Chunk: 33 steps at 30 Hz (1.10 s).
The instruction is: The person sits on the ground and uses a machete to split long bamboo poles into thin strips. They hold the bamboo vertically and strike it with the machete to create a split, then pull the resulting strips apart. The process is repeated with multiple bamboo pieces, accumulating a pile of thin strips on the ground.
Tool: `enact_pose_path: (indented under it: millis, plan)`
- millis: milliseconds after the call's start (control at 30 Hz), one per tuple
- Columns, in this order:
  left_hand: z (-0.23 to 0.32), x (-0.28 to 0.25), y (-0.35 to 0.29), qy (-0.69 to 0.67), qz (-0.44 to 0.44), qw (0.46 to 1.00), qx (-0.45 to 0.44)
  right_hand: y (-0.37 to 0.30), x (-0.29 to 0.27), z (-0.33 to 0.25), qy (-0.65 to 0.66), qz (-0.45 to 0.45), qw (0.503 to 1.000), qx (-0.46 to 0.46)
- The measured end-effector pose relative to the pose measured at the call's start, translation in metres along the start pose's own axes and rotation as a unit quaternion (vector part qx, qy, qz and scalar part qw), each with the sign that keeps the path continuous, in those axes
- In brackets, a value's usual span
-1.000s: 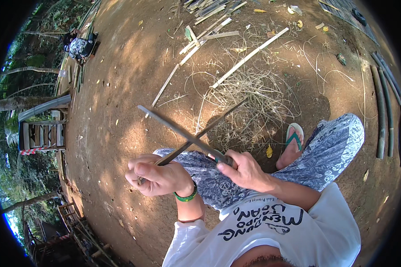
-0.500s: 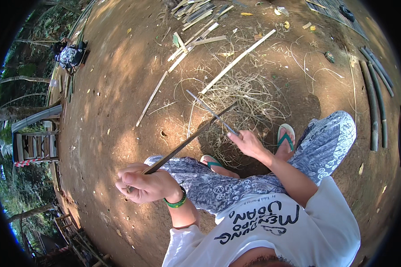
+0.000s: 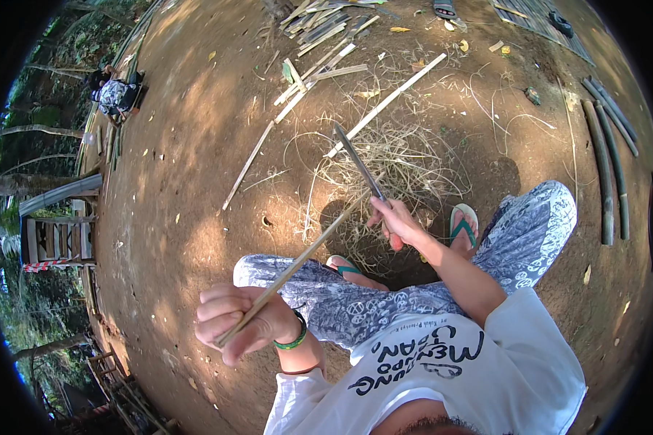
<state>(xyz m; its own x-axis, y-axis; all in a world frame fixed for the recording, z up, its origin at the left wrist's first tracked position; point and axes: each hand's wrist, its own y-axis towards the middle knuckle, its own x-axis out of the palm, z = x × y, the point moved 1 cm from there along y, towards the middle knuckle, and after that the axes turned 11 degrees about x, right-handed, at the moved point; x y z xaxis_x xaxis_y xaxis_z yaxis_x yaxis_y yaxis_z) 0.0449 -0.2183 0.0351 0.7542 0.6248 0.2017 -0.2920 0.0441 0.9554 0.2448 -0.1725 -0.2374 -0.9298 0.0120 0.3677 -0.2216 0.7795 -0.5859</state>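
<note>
The bamboo strip (image 3: 297, 264) is now showing its pale side (previously dark), apparently baring it to the knife (image 3: 357, 161); the left hand (image 3: 241, 319) is gripping its near-left end, the right hand (image 3: 399, 222) clutching the knife.

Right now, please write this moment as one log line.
left hand: holds pale strip | right hand: holds knife | ground: thin shavings

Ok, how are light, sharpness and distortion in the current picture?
Head view: dappled sunlight on the soil, dark shadow between the sandals; head view: left hand with strip and right hand with knife show no obvious blur; head view: the poles at right look bowed, likely by the fisheye, corners black.
</note>
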Motion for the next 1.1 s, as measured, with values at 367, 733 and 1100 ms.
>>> enact_pose_path:
  millis: [367,733,1100]
  plan:
    - [0.033,-0.059,-0.042,-0.146,-0.224,0.957,0.111,0.032,-0.002,-0.169,0.123,0.051,0.983,-0.129]
    - [-0.007,-0.007,-0.084,-0.06,-0.652,0.747,-0.12,-0.021,-0.028,-0.333,0.04,0.018,0.915,-0.402]
    - [-0.05,0.152,0.088,-0.14,-0.207,0.954,-0.164,-0.062,0.045,-0.253,-0.202,0.052,0.867,-0.452]
